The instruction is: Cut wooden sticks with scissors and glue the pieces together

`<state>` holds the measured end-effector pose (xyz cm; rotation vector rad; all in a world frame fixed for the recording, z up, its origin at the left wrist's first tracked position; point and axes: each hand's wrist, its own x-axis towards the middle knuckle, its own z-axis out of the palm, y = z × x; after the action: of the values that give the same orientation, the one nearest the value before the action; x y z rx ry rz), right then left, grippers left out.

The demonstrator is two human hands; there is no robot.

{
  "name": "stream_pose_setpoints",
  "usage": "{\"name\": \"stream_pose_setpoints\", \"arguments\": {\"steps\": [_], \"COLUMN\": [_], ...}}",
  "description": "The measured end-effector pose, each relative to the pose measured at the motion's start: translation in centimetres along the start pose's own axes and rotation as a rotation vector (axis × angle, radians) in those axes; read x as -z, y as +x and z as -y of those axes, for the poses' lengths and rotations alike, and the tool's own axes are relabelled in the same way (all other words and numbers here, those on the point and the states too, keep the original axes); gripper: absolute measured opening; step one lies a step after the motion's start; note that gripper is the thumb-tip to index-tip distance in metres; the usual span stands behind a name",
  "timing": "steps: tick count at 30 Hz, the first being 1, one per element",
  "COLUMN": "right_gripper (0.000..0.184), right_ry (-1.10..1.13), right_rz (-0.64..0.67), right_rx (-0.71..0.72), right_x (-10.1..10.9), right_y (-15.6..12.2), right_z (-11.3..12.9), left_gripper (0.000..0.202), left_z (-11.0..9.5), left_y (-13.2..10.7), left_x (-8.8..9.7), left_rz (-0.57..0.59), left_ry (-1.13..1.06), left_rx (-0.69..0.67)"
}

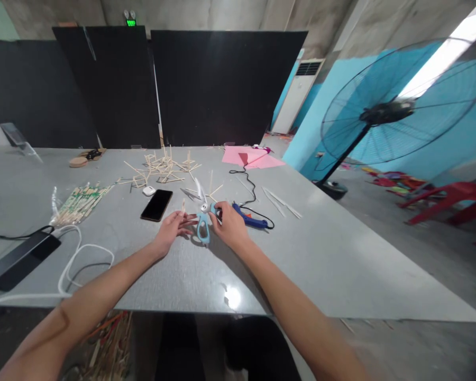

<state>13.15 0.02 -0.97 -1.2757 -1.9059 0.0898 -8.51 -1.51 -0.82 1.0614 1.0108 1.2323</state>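
Light-blue-handled scissors (203,228) stand with blades apart, pointing away from me, a little above the table. My right hand (230,226) grips one of their handle loops; the other loop hangs free between my hands. My left hand (170,232) pinches a short piece of wooden stick (183,204) between thumb and forefinger, its other fingers stretched toward the scissors. Just right of my right hand lies a blue hot glue gun (256,220) with a black cord. Beyond the scissors rests a small joined stick piece (211,191).
Thin-stick frames (164,168) stand farther back. A phone (157,205) and white earbud case (149,191) lie left of my hands, near a bundle of sticks (83,203) and a black power bank (21,259) with white cable. Pink paper (254,157) lies at the back; a fan (386,114) stands right.
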Motion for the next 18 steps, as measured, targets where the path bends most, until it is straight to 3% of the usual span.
{"name": "stream_pose_setpoints", "arguments": {"steps": [6,9,13,16,18], "right_gripper": [0.031,0.031,0.046,0.049,0.047], "right_ry": [0.428,0.518,0.601,0.512,0.366], "right_rz": [0.099,0.176,0.273,0.269,0.195], "right_rx": [-0.386,-0.410,-0.438,-0.411,-0.342], "right_x": [-1.3,-1.2,-0.4,0.0,0.2], "right_y": [-0.5,-0.6,-0.7,-0.9,-1.0], "right_z": [2.0,2.8,3.7,4.1,3.9], "left_gripper": [0.038,0.048,0.053,0.052,0.049], "left_z": [0.2,0.2,0.1,-0.1,-0.3], "left_y": [-0.7,-0.6,-0.8,-1.0,-1.0], "left_x": [-0.4,-0.4,-0.5,-0.5,-0.4], "left_rz": [0.053,0.057,0.069,0.077,0.086], "left_ry": [-0.030,-0.025,-0.009,0.000,0.008], "left_rx": [0.009,-0.026,-0.080,-0.100,-0.089]}}
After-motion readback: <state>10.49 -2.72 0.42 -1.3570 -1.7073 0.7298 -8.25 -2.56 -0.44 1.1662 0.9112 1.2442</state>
